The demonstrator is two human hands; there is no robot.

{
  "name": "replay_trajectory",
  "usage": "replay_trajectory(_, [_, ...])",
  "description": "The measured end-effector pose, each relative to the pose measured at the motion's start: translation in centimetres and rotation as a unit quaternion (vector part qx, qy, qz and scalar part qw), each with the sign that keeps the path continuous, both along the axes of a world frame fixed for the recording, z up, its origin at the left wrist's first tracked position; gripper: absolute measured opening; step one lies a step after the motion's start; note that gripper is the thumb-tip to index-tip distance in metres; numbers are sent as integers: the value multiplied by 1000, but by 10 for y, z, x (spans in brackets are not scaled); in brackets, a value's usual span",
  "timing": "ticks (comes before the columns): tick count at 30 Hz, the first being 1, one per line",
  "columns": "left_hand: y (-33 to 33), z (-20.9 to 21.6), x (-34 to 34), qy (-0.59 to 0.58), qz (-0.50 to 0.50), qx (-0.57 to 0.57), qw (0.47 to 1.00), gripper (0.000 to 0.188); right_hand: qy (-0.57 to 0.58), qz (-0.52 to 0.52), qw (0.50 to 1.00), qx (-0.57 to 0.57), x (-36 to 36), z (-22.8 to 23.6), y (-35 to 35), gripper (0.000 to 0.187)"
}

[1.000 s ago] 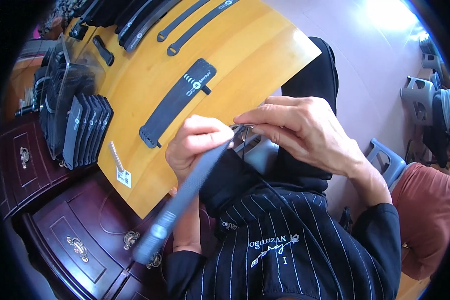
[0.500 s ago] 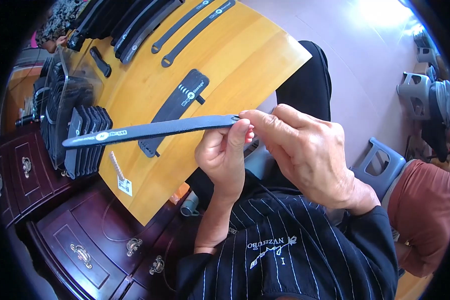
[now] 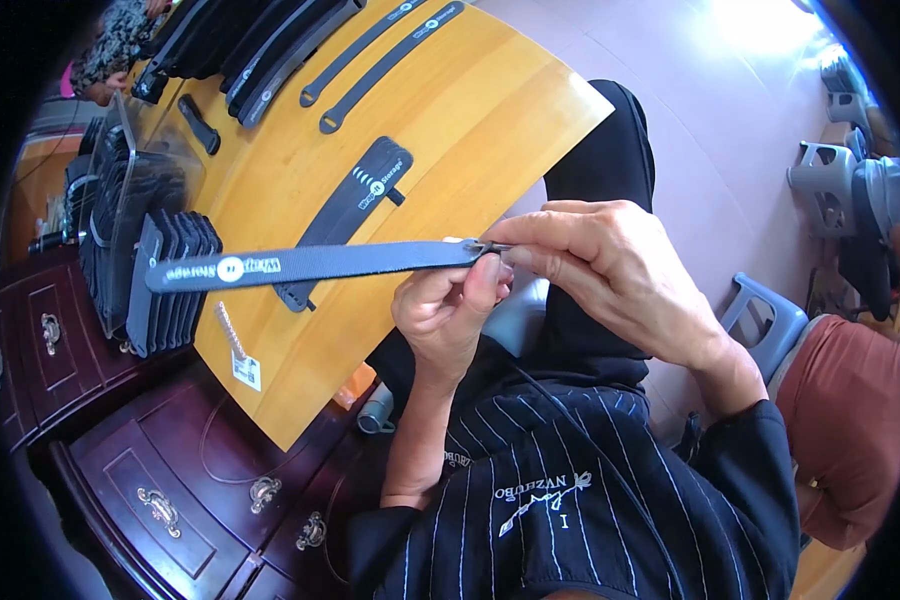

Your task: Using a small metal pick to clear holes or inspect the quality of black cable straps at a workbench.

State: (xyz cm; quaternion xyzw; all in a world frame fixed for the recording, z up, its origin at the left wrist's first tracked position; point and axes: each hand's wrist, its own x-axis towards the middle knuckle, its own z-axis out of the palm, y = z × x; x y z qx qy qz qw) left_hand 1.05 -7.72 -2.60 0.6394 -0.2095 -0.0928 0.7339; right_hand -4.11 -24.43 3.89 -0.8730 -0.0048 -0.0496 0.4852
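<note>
A long dark grey strap [image 3: 370, 260] with white print stretches leftward above the table, its slotted end between my hands. My left hand [image 3: 438, 315] grips it close to that end, thumb on top and fingers curled beneath. Thumb and forefinger of my right hand [image 3: 635, 280] pinch the slotted tip, where a small dark piece shows, too small to name. Below the strap, a wide bundle of grey straps [image 3: 342, 215] with a small side tab lies on the wooden table [image 3: 480, 120], partly covered from view.
Two flat straps [image 3: 395, 65] lie farther back, beside a thick pile of straps [image 3: 275, 65]. A short black strap [image 3: 200, 125] lies near a clear plastic box [image 3: 120, 150]. Upright grey bundles [image 3: 175, 285] stand at the left. A white tag [image 3: 246, 373] rests by the near edge.
The strap has turned so its printed face shows more, and its free end has shifted slightly right. My right fingers have drawn back a little from the slotted end, uncovering more of it.
</note>
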Motion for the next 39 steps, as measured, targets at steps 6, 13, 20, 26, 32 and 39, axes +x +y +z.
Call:
replay_trajectory(6, [7, 7, -4, 61, 2, -55, 997, 12, -34, -26, 998, 47, -4, -8, 14, 20])
replay_trajectory(13, [2, 17, -3, 130, 20, -55, 990, 16, -37, -37, 996, -74, -7, 11, 24, 19])
replay_trajectory(20, [4, 15, 2, 71, 7, -38, 997, 17, -67, -41, 996, -33, 0, 6, 17, 19])
replay_trajectory(26, [7, 30, 4, 83, 24, -81, 993, 17, -99, -25, 994, -29, 22, 13, 17, 20])
replay_trajectory(32, [16, 41, 5, 87, 71, -64, 992, 19, -96, -1, 995, -12, 35, 15, 22, 23])
replay_trajectory(39, [20, 51, 2, 4, -37, -61, 997, 19, -163, -40, 983, -78, 64, 17, 18, 27])
